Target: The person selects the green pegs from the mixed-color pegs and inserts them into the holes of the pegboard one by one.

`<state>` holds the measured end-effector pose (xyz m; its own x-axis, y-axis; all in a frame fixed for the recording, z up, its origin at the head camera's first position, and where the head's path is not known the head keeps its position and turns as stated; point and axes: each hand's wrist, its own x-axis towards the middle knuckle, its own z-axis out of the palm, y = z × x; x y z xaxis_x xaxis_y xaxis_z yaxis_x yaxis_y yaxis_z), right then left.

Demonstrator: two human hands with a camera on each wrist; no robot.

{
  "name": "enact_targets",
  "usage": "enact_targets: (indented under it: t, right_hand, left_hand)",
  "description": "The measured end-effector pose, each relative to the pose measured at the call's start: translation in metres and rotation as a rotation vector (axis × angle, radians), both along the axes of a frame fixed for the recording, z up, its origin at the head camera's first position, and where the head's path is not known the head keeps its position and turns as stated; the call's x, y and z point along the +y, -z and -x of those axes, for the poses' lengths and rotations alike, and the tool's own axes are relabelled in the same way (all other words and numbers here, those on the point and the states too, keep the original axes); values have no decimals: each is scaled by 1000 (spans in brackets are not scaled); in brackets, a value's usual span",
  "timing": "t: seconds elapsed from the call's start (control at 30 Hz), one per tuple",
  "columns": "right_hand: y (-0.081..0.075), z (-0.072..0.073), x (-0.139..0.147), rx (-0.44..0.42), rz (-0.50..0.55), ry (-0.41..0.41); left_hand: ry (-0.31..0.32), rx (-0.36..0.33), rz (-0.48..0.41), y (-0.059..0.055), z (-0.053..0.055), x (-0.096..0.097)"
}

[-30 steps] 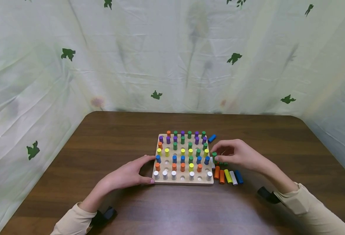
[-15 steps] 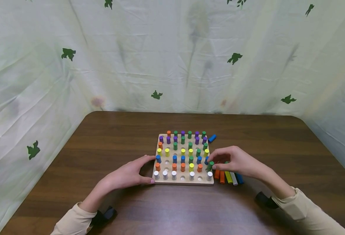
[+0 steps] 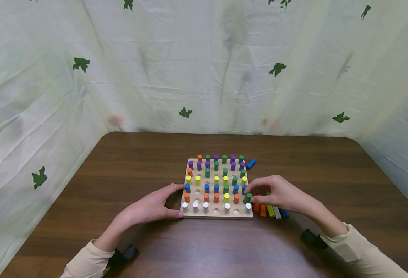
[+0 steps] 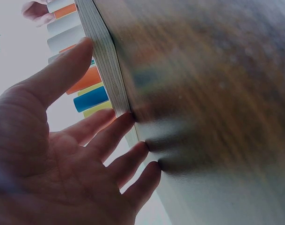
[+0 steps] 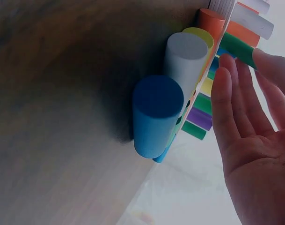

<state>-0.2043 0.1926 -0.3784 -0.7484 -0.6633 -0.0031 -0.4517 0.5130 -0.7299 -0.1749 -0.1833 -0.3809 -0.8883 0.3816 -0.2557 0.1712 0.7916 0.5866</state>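
A light wooden pegboard [image 3: 210,216] carries rows of coloured pegs, with some bare holes among them. At its right edge, in the second row from the front, stands a green peg [image 3: 247,198]. My right hand [image 3: 280,192] has thumb and forefinger at this peg; in the right wrist view the thumb [image 5: 268,61] lies against its outer end. With relaxed, spread fingers, my left hand [image 3: 146,206] touches the board's left side, thumb by the near corner. The left wrist view shows its fingertips [image 4: 125,119] low along the board's edge.
Right of the board lie loose pegs: orange [image 3: 262,211], yellow [image 3: 270,210], white [image 3: 277,212] and blue [image 3: 285,213], partly under my right hand. Another blue peg [image 3: 251,164] lies by the far right corner. A pale curtain [image 3: 204,77] hangs behind the brown table [image 3: 137,154].
My right hand has carried the green peg from beside the board leftward and nearer, into the edge of the second row, where it now stands more upright. The left hand has stayed still.
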Motion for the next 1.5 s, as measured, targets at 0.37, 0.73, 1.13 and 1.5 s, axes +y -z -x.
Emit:
enact_targets:
  t: [0.37, 0.73, 1.13, 1.5]
  right_hand:
    - [-3, 1, 9, -1, 17, 20]
    - [-8, 8, 27, 76, -25, 89]
    - [0, 20, 41, 89, -90, 149]
    - [8, 34, 39, 55, -194, 153]
  left_hand:
    - [-2, -5, -3, -1, -1, 1]
    - [15, 14, -3, -2, -1, 0]
    - [6, 17, 2, 1, 0, 0]
    - [22, 21, -15, -3, -2, 0]
